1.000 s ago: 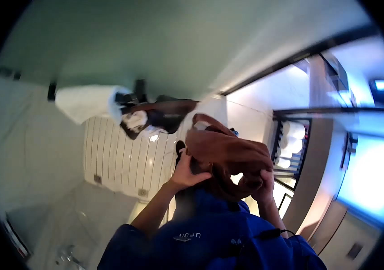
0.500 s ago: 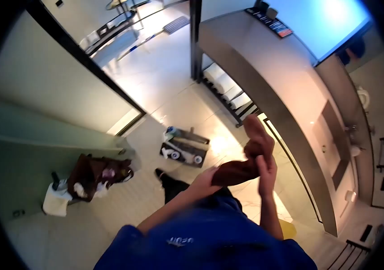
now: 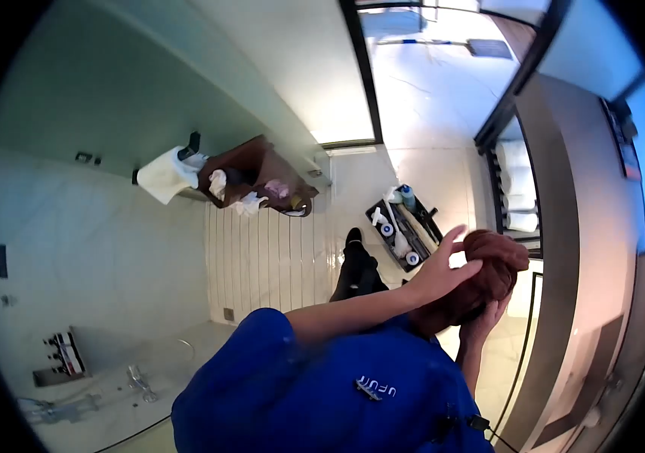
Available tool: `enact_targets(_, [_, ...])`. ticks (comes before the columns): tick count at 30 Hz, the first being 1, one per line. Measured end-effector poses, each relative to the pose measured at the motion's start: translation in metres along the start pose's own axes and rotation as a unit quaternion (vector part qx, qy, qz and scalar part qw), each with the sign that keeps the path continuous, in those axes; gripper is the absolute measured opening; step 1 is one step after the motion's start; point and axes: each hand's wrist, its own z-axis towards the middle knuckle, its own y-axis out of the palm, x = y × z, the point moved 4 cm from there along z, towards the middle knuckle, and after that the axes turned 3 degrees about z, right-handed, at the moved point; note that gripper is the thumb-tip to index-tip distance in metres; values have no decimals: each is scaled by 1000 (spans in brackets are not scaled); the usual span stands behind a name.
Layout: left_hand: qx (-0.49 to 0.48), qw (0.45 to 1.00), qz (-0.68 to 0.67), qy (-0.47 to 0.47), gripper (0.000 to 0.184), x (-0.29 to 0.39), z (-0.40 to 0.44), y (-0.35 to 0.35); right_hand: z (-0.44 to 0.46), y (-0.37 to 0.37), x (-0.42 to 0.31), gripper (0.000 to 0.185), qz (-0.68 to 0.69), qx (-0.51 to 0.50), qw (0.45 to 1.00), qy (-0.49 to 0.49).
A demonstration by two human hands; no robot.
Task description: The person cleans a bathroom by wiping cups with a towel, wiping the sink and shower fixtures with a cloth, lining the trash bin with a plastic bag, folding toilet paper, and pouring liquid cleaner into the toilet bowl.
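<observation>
A reddish-brown cloth (image 3: 492, 264), bunched and folded over itself, is held up in front of my body between both hands. My left hand (image 3: 443, 270) reaches across with its fingers and thumb curved apart, their tips against the near side of the cloth; a gap shows between them. From below, my right hand (image 3: 486, 323) grips the lower right part of the cloth, its fingers partly hidden behind it. More of the cloth hangs down toward my chest.
On the floor ahead stands a dark caddy (image 3: 405, 230) with bottles and white rolls. A brown bag (image 3: 251, 170) holding crumpled items is at left, beside a white cloth (image 3: 165, 175). Rolled white towels (image 3: 517, 177) fill a shelf under the counter (image 3: 557, 219) at right.
The view has turned right, so the caddy and bag sit further right and higher. The cloth has gone from a long twisted shape to a rounder bunch, and my left hand has shifted its grip.
</observation>
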Motion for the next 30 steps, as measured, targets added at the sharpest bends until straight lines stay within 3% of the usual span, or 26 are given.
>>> enact_targets(2, [-20, 994, -99, -51, 88, -36, -2, -34, 10, 48, 13, 57, -113, -21, 993, 10])
enact_targets(3, [-98, 988, -94, -74, 98, -16, -11, -53, 13, 69, 22, 56, -172, -29, 985, 16])
enact_targets(6, [-94, 964, -247, -28, 88, -23, -12, -116, 18, 124, 85, 59, -212, -104, 968, 80])
enact_targets(8, [17, 951, -302, -68, 66, -42, -14, -175, 21, 172, 126, 56, -216, -199, 945, 147])
enact_targets(10, [149, 907, -392, -28, 54, -62, -25, -236, 41, 228, 152, 41, -327, -347, 873, 101])
enact_targets(11, [176, 897, -401, -55, 51, -65, -34, -270, 51, 259, 168, 36, -371, -417, 826, 74])
enact_targets(13, [235, 892, -376, -88, 45, -81, -57, -338, 75, 311, 217, 27, -423, -427, 799, 30])
enact_targets(14, [267, 896, -342, -96, 42, -91, -72, -367, 80, 352, 237, 23, -467, -467, 751, -10])
enact_targets(16, [261, 836, -461, -144, 43, -88, -103, -403, 77, 432, 273, 29, -446, -568, 666, -185])
enact_targets(18, [282, 819, -473, -162, 43, -101, -131, -428, 68, 487, 320, 37, -433, -645, 596, -204])
enact_targets(22, [293, 771, -527, -204, 51, -109, -160, -456, 67, 507, 415, 37, -498, -650, 487, -304])
enact_targets(24, [327, 773, -492, -232, 56, -99, -159, -473, 73, 498, 435, 30, -578, -666, 442, -164])
enact_targets(25, [373, 736, -540, -166, 55, -107, -153, -480, 76, 489, 442, 27, -614, -664, 416, -92])
enact_targets(26, [260, 765, -589, 20, 48, -144, -143, -498, 71, 481, 443, 25, -598, -672, 430, -85])
enact_targets(28, [300, 735, -607, -29, 41, -163, -111, -527, 53, 454, 438, 21, -567, -681, 458, -70])
enact_targets(29, [337, 848, -409, 0, 40, -209, -98, -552, 44, 446, 433, 20, -565, -682, 456, -87])
enact_targets(30, [365, 799, -477, -29, 39, -213, -83, -564, 35, 438, 428, 19, -564, -683, 454, -102])
